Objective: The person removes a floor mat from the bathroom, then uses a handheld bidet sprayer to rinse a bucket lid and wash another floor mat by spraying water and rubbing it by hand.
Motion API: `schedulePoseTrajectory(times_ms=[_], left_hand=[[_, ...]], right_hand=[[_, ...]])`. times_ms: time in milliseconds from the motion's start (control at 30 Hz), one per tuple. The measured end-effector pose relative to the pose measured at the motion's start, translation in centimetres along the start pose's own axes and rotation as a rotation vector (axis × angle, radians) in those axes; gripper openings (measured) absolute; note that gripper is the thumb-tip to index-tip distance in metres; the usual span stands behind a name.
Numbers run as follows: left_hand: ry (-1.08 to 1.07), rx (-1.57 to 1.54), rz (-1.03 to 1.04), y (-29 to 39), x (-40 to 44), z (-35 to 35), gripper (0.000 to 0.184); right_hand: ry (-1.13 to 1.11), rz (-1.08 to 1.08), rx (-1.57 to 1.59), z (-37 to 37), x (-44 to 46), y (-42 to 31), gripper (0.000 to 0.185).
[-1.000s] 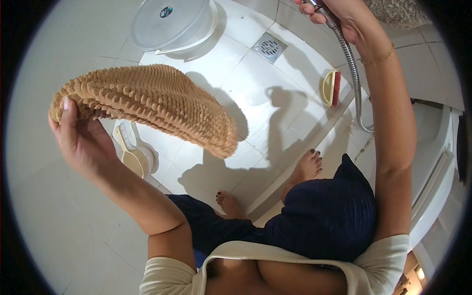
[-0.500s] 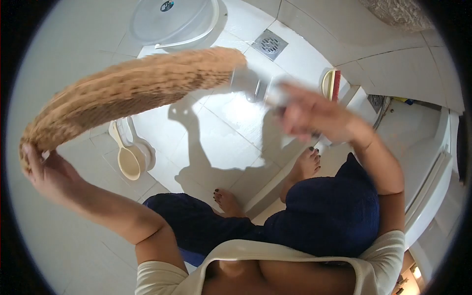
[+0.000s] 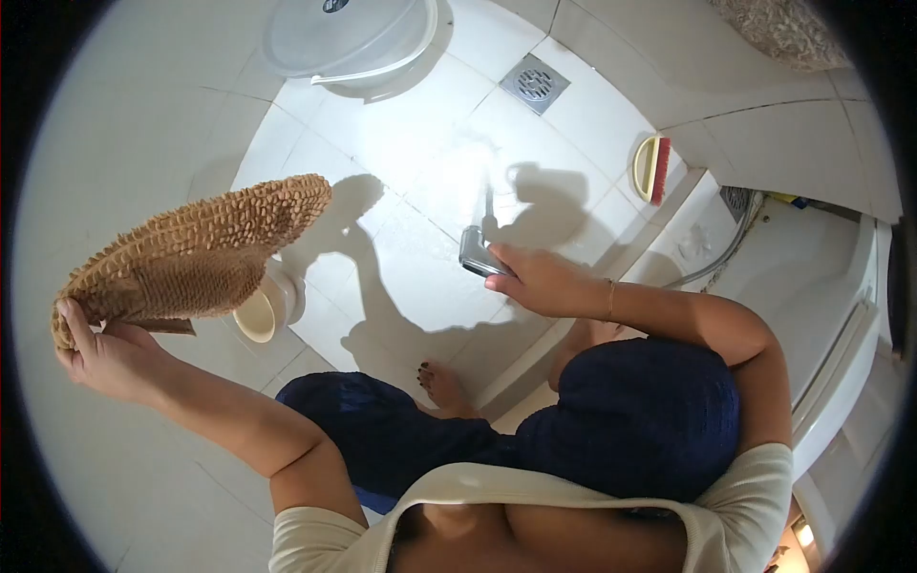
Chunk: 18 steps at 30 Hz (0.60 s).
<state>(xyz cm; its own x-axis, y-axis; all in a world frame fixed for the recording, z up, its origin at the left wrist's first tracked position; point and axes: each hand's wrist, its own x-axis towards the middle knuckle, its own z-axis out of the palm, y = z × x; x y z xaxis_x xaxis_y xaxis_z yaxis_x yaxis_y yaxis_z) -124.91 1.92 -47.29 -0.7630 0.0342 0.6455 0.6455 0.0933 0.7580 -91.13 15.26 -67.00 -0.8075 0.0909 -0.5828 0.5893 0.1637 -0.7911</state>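
At the left, a brown bath mat point(image 3: 215, 220) with a nubby chenille pile hangs folded in the air. My left hand point(image 3: 110, 355) is closed on its near corner, thumb and fingers pinching the edge. In the middle, my right hand point(image 3: 554, 283) is wrapped around the handle of a chrome shower head point(image 3: 471, 250), held low over the wet white floor. A pale, bright streak, possibly spray, shows just beyond the shower head. The mat and the shower head are well apart.
A dipper point(image 3: 256, 318) lies partly behind the mat. A translucent lidded bucket point(image 3: 349, 43) stands at the far side. Near the right wall are a floor drain point(image 3: 535, 84), a red-bristled brush point(image 3: 655, 170) and a grey hose point(image 3: 731, 250). A raised ledge runs by my feet.
The mat's free end has swung left and down, away from the shower head. My right hand has moved down and left with the shower head. My left hand has shifted slightly.
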Motion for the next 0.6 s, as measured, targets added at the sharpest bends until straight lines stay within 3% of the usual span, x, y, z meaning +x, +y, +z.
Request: schedulePoseTrajectory(times_ms=[67,133,267,367,433,600], left_hand=[[-0.007,-0.034,-0.013,-0.3,0.3,-0.8,0.018],[-0.018,-0.069,-0.027,-0.5,0.2,-1.3,0.017],[-0.055,-0.121,-0.134,-0.6,-0.5,-0.6,0.017],[-0.109,-0.177,-0.167,-0.8,-0.6,-0.6,0.017],[-0.143,-0.215,-0.172,-0.6,-0.8,-0.4,0.017],[-0.144,-0.188,-0.140,-0.3,-0.2,-0.7,0.015]], right_hand=[[0.031,0.008,-0.035,0.5,-0.5,0.0,0.044],[-0.149,0.088,-0.119,1.6,-1.0,0.7,0.045],[-0.150,0.155,-0.143,1.0,-1.8,2.7,0.040],[0.035,0.216,-0.221,0.1,-2.2,3.0,0.042],[0.169,0.135,-0.223,-1.0,-3.0,2.2,0.045],[0.233,0.093,-0.065,-3.9,-4.2,-0.8,0.047]])
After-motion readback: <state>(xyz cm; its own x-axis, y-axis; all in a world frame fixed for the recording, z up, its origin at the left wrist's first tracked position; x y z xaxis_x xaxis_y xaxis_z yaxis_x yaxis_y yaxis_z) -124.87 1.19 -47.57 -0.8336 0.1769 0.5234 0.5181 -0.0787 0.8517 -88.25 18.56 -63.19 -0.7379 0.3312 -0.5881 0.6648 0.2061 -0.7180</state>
